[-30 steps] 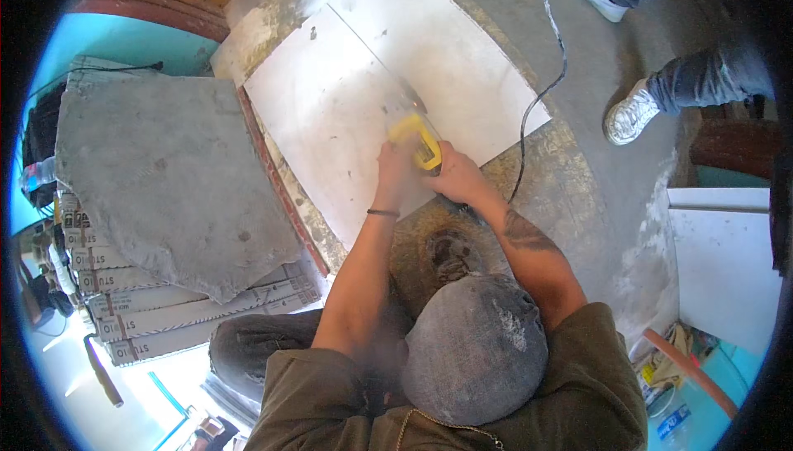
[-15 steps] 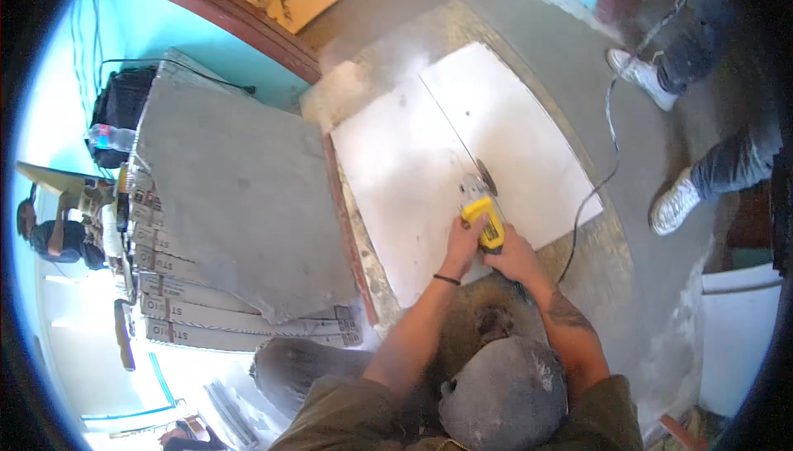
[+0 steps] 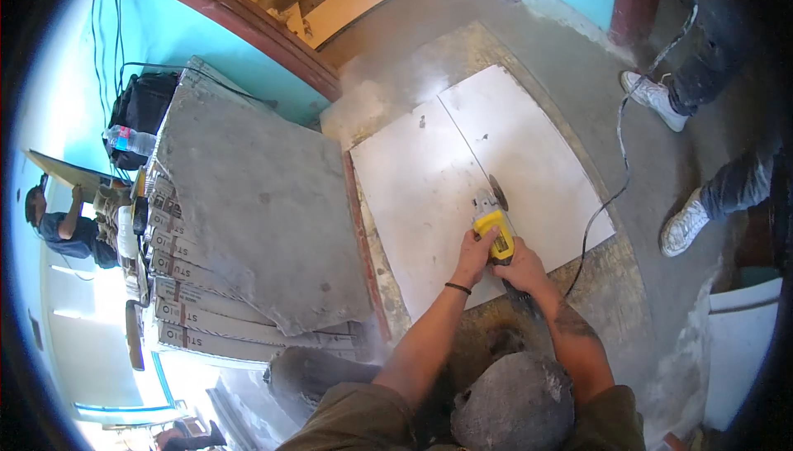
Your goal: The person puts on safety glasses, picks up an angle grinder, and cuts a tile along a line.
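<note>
A yellow and grey angle grinder [image 3: 500,244] is held in both of my hands. My left hand [image 3: 472,259] wraps its left side, with a dark band on that wrist. My right hand [image 3: 522,268] closes round the rear of its body. The dark cutting disc [image 3: 498,192] stands on edge at the front end of a thin straight dark line across a large white tile [image 3: 405,203]. Whether the disc is in the tile, I cannot tell. The tile lies on a dusty worn board [image 3: 607,277]; small dark specks dot its face.
Stacked cardboard boxes [image 3: 239,339] under a grey dusty sheet [image 3: 256,203] stand left, with a bottle [image 3: 130,140] and black bag [image 3: 147,108] behind. A power cord [image 3: 621,141] runs along the right. Another person's white shoes [image 3: 686,224] are nearby. Someone else [image 3: 70,228] is at far left.
The whole view has shifted, so the scene sits lower and further right. Dust haze over the tile has thinned. Both hands keep their hold on the angle grinder, its disc still at the line's end.
</note>
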The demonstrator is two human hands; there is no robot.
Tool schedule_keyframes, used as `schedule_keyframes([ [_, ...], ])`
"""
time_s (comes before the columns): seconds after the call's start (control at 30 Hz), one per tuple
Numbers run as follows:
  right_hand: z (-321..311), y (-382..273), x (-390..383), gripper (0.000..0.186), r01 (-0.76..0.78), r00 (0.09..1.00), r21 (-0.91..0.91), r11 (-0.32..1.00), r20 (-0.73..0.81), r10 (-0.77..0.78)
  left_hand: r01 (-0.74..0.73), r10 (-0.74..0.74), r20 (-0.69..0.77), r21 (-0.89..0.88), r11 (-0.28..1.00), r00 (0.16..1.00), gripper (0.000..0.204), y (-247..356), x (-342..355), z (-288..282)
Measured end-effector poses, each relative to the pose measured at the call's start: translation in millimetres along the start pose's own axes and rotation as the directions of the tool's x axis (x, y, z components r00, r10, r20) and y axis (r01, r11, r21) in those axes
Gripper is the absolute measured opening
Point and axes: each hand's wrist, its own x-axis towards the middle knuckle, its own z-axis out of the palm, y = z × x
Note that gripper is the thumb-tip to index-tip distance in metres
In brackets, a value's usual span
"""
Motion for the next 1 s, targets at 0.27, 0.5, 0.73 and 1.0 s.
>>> schedule_keyframes([
  [0.27, -6, -14, -3, 0.074, 0.038, 0.999, -0.015, 0.999, 0.039, -0.038, -0.284, 0.238, 0.237, 0.185, 0.941, 0.942, 0.035, 13, -4, -9],
  [0.5, -10, -11, -28, 0.068, 0.050, 0.999, 0.022, 0.999, -0.013, -0.049, -0.079, 0.075, 0.039, 0.093, 0.993, 0.996, 0.040, 0, -21, 6],
  [0.73, -17, -17, -42, 0.068, 0.059, 0.998, 0.030, 0.998, -0.006, -0.059, -0.108, 0.107, 0.031, 0.030, 0.994, 0.994, 0.036, 2, -39, 13],
  [1.0, -3, 0, -35, 0.078, 0.039, 0.999, 0.024, 0.999, -0.015, -0.038, -0.148, 0.143, 0.129, 0.026, 0.989, 0.981, 0.044, -14, -25, 0],
])
